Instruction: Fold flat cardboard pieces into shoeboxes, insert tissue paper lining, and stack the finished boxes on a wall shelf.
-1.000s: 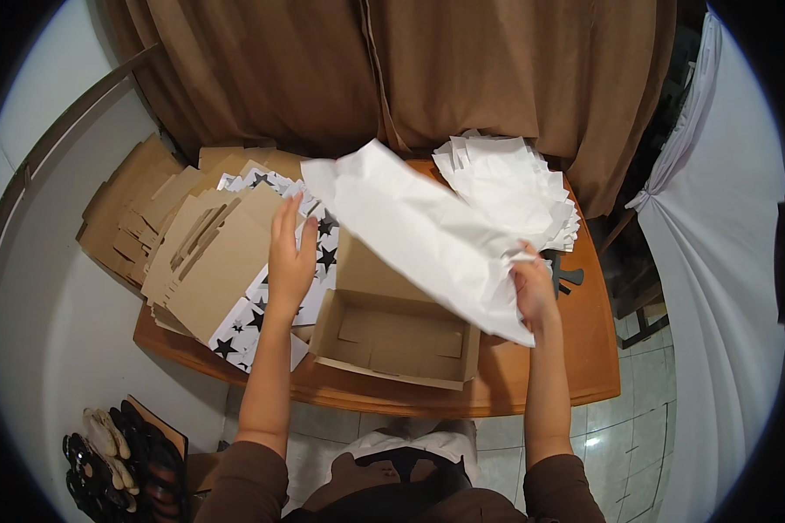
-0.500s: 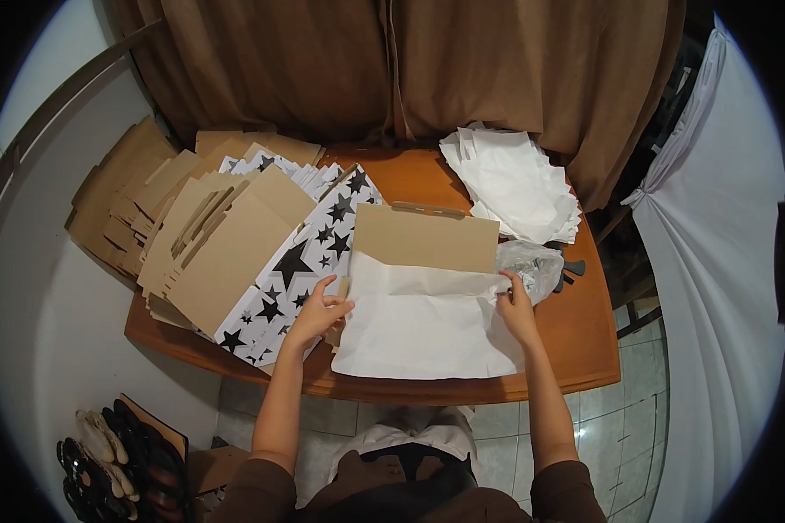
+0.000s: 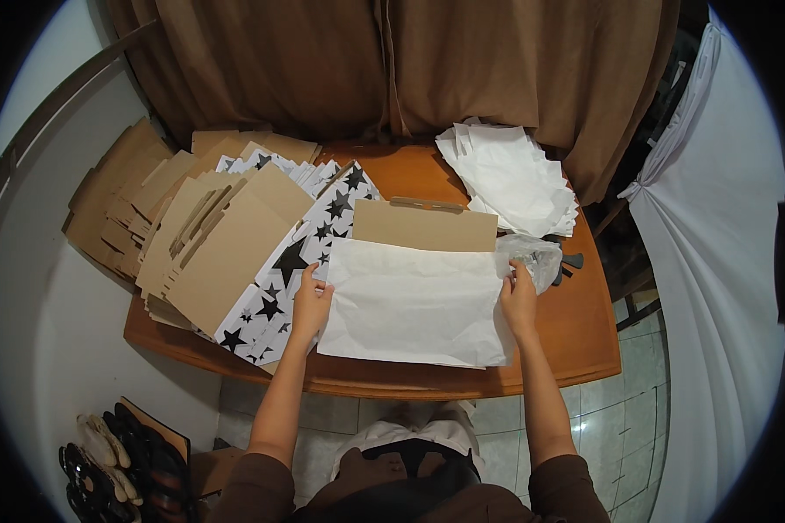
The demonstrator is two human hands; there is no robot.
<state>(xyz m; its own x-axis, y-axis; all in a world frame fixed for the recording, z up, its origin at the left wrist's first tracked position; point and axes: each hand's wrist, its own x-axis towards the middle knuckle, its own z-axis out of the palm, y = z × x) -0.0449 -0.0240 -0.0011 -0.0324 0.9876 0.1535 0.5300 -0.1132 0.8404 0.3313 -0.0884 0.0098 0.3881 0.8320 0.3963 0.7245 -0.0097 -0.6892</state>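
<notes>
Here's the white paper sheet, a wide rectangle, thin and matte, spread nearly flat with faint creases running across it and a few soft wrinkles toward its near left corner. Its far edge runs almost straight, its near edge bows a little. It lies over the cardboard box, whose plain brown flap shows beyond the far edge, above the wooden table.

And it's right between the two hands! The right hand pinches the sheet near its far right corner, thumb against fingers. The left hand is at the left edge, thumb touching the paper, index finger raised; whether the fingers close underneath, I can't tell.

Just beyond the right hand, a clear plastic bag; farther back, a fanned stack of white paper. Close by the left hand, a star-printed cardboard piece.
</notes>
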